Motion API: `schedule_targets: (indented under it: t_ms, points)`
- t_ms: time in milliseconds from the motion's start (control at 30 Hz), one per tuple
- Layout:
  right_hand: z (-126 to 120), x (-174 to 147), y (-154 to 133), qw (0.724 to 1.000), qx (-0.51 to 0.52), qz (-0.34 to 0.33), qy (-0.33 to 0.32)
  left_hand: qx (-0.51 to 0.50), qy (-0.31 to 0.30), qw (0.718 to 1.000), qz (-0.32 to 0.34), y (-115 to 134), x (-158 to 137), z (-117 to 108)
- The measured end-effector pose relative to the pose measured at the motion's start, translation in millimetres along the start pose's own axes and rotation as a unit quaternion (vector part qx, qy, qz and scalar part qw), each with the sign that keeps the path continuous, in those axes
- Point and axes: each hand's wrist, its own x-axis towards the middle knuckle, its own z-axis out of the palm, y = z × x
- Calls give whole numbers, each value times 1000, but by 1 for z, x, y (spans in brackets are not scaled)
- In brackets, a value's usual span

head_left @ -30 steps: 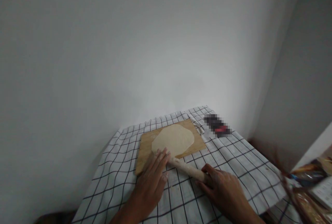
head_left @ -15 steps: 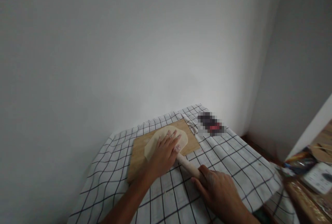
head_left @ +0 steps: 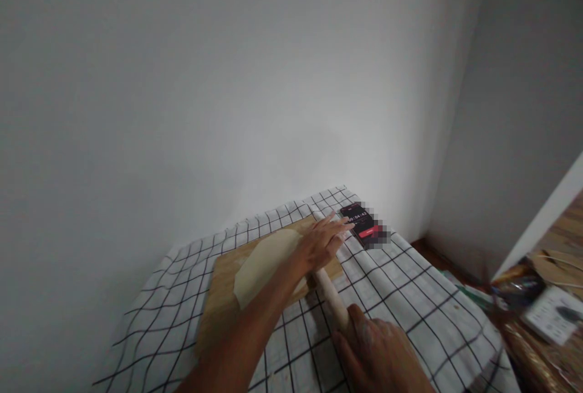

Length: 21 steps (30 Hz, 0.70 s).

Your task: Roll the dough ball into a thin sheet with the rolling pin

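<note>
A flat, rolled-out sheet of pale dough [head_left: 264,262] lies on a wooden board [head_left: 218,287]. My left hand [head_left: 324,240] is over the board's right side, fingers stretched out and apart toward the phone [head_left: 359,223]; it holds nothing. The left forearm crosses above the dough and hides part of it. My right hand [head_left: 376,344] is wrapped round the near end of a wooden rolling pin [head_left: 332,302], whose far end reaches the board's front right edge beneath my left hand.
The phone, partly blurred out, shows a running timer on the checked tablecloth [head_left: 410,287]. A wall [head_left: 273,107] rises behind the table. Down to the right, a white box [head_left: 555,314] and other items stand on a lower surface.
My left hand has lifted off the dough and moved right toward the phone, uncovering more of the sheet. My right hand keeps its grip on the rolling pin. The view has shifted slightly.
</note>
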Motion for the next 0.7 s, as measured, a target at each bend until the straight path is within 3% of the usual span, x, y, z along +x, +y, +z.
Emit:
schedule_targets:
  t_ms: [200, 433, 567, 700]
  points:
    - [-6, 2, -1, 1000, 3, 10, 1, -69, 5, 998, 10, 6, 28, 9]
    - [0, 7, 4, 999, 8, 27, 21, -59, 20, 998, 28, 13, 47, 19]
    - [2, 7, 5, 1000, 10, 16, 23, -12, 1, 1000, -6, 3, 24, 12]
    - [2, 4, 1, 1000, -12, -3, 25, 79, 3, 996, -36, -13, -25, -2]
